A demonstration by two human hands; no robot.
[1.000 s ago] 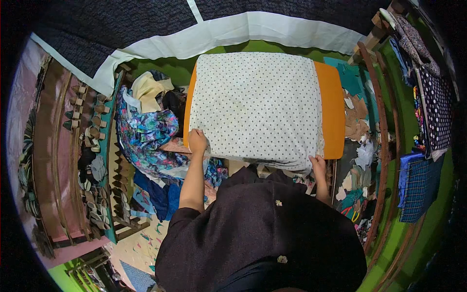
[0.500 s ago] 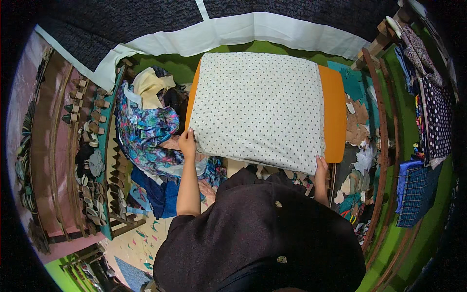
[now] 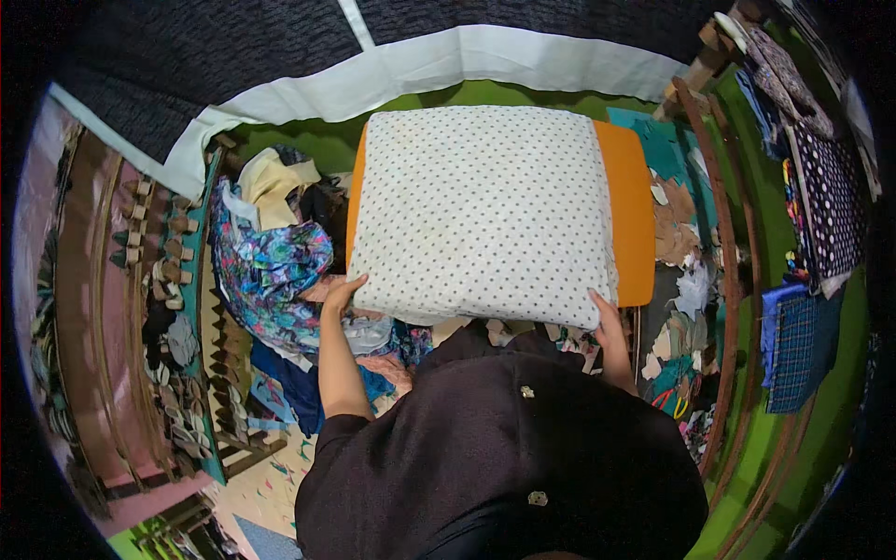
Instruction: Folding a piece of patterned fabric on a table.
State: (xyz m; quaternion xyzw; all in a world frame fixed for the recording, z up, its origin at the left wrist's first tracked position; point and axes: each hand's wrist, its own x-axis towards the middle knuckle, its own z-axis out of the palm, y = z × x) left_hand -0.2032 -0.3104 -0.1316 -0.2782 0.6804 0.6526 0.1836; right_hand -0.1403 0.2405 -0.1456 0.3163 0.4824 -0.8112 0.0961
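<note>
The white, dark-dotted fabric-covered orange cushion [image 3: 485, 210] fills the centre. The left hand [image 3: 341, 294] grips its corner at 7 o'clock, fingers curled; the right hand [image 3: 607, 322] clasps the 5 o'clock corner. A floral blue cloth [image 3: 271, 271] lies at 9 o'clock

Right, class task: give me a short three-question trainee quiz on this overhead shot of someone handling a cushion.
1. True or false: both hands grip the polka-dot cushion.
2. Which colour shows at the cushion's right end? A blue, B orange, C pink.
3. What lies beside the left hand?

Key: 1 true, the right hand holds the near right corner. 2 B, the orange end. 3 a floral cloth heap.
</note>
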